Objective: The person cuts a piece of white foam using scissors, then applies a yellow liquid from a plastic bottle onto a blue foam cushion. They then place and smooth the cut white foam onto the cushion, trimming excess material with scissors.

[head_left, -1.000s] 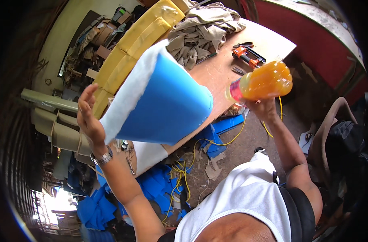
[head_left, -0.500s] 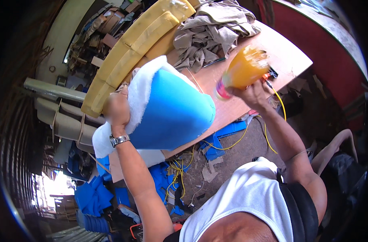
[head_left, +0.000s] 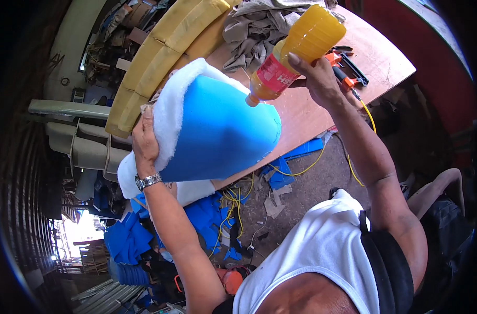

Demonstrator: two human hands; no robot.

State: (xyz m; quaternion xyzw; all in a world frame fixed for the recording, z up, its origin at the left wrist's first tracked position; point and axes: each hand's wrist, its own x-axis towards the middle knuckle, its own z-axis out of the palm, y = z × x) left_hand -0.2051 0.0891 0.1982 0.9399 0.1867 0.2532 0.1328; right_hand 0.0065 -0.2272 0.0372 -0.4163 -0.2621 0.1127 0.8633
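A large blue foam pad [head_left: 223,131] lies on the wooden tabletop, with fluffy white batting [head_left: 171,123] along its left and far edges. My left hand [head_left: 146,138], a metal watch on its wrist, is closed on the batting's left edge; some fingertips are hidden behind it. In my right hand [head_left: 317,76] is a plastic bottle [head_left: 301,44] of yellow-orange liquid with a pink label. The bottle is tilted neck down, its narrow end just above the pad's far right part and apparently apart from it.
An orange and black staple gun [head_left: 348,70] lies on the tabletop [head_left: 387,60], joined to a yellow hose [head_left: 372,118]. Behind the pad are crumpled grey-beige cloth [head_left: 254,31] and long yellow foam pieces [head_left: 165,49]. Blue foam scraps [head_left: 126,238] litter the floor.
The bottle has gone from a blurred swing to a steadier neck-down tilt, its neck now nearer the blue pad. My left hand still grips the batting.
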